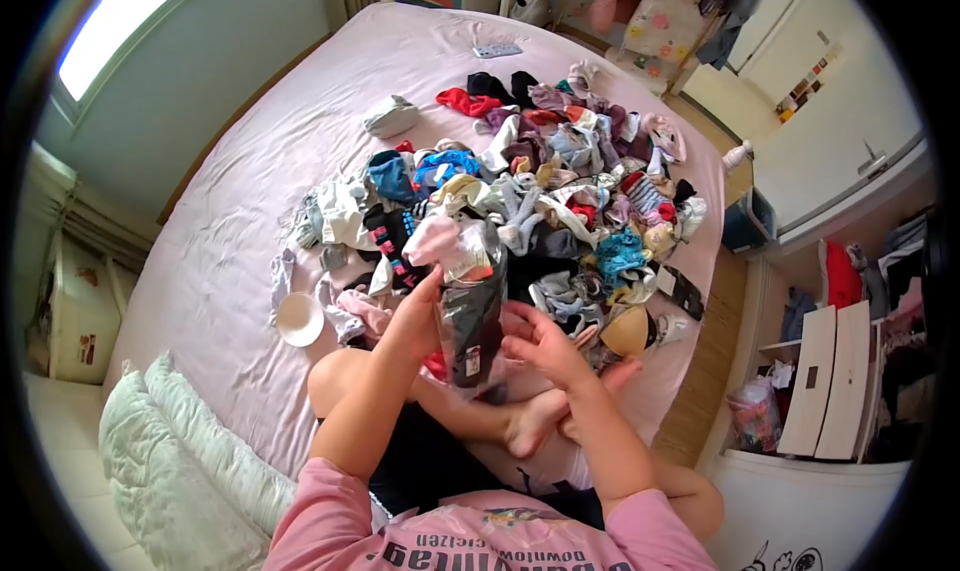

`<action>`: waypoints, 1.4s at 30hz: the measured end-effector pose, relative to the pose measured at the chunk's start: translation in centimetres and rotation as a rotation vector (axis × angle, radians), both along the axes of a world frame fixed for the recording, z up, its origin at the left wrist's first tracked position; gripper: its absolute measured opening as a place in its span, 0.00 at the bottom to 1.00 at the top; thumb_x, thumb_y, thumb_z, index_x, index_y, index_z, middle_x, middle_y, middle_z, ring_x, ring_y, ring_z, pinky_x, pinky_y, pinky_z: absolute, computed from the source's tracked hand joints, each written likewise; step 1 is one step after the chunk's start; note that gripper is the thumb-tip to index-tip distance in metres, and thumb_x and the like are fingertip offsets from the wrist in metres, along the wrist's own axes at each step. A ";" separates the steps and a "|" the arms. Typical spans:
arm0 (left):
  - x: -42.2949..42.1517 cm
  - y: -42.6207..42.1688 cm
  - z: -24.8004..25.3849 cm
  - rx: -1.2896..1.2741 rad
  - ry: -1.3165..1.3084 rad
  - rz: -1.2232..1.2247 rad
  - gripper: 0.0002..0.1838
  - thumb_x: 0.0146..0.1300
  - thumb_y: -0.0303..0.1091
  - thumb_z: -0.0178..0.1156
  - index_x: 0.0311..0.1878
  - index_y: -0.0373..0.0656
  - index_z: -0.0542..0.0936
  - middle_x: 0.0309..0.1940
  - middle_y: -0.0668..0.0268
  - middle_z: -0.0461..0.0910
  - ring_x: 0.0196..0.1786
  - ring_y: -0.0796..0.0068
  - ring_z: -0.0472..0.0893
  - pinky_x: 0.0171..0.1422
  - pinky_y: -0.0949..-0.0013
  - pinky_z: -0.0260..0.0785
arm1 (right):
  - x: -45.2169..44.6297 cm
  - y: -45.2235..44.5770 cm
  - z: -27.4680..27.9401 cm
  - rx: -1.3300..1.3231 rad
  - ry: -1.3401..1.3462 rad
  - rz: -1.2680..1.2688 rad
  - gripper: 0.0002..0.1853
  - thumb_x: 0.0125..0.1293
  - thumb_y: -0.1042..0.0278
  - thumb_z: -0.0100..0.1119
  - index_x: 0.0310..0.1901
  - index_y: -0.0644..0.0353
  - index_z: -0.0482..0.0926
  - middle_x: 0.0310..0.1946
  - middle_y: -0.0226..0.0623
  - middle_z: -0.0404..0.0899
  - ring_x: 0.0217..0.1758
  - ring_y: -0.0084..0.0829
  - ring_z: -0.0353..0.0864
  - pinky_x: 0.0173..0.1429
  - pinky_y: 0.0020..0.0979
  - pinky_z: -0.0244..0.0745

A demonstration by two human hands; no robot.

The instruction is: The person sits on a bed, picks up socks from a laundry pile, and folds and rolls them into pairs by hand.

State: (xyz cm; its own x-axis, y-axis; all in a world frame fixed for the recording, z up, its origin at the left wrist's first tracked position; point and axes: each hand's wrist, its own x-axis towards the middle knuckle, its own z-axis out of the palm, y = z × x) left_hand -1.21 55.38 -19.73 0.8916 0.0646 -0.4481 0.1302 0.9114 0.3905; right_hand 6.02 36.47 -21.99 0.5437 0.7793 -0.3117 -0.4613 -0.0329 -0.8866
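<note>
Plastic packet [472,323], dark inside, is held at frame centre by the left hand [425,299]; the right hand [545,342], fingers loosely curled, is beside it, its grip unclear.

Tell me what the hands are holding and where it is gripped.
A dark packet in clear plastic: the left hand grips its left edge. The right hand is at its right edge; contact there is unclear.

Pink short-sleeved T-shirt [470,519], dark lettering [440,555], multicoloured print [522,517] on front; black shorts [425,459]; hands [545,345], feet [538,421] bare.
</note>
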 end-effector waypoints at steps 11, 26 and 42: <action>-1.0 -2.8 -5.5 -0.011 -0.144 -0.011 0.19 0.64 0.41 0.47 0.55 0.41 0.66 0.49 0.59 0.73 0.50 0.65 0.74 0.56 0.59 0.66 | -3.7 -3.9 -1.4 -0.019 0.092 0.014 0.24 0.59 0.74 0.55 0.57 0.63 0.63 0.51 0.34 0.69 0.54 0.24 0.67 0.57 0.26 0.63; -7.6 2.4 -2.9 0.041 -0.198 0.450 0.25 0.65 0.46 0.42 0.58 0.38 0.63 0.50 0.55 0.72 0.50 0.60 0.74 0.55 0.59 0.66 | -7.9 2.0 -0.1 -0.068 -0.270 0.253 0.21 0.61 0.75 0.53 0.56 0.68 0.64 0.48 0.34 0.72 0.48 0.20 0.70 0.51 0.22 0.66; -19.6 13.6 -2.8 0.409 -0.149 0.757 0.25 0.60 0.20 0.48 0.61 0.43 0.60 0.48 0.55 0.73 0.48 0.67 0.76 0.53 0.66 0.70 | -0.7 -1.3 -4.5 -0.273 -0.421 0.222 0.15 0.60 0.76 0.52 0.50 0.63 0.70 0.42 0.33 0.74 0.45 0.22 0.73 0.51 0.22 0.67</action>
State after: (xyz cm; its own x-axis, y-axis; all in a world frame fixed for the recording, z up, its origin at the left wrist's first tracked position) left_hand -20.77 69.01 -22.51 0.5912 0.7938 -0.1424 -0.5324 0.5168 0.6704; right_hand 5.35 35.17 -26.48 0.4968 0.8107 -0.3098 -0.0247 -0.3436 -0.9388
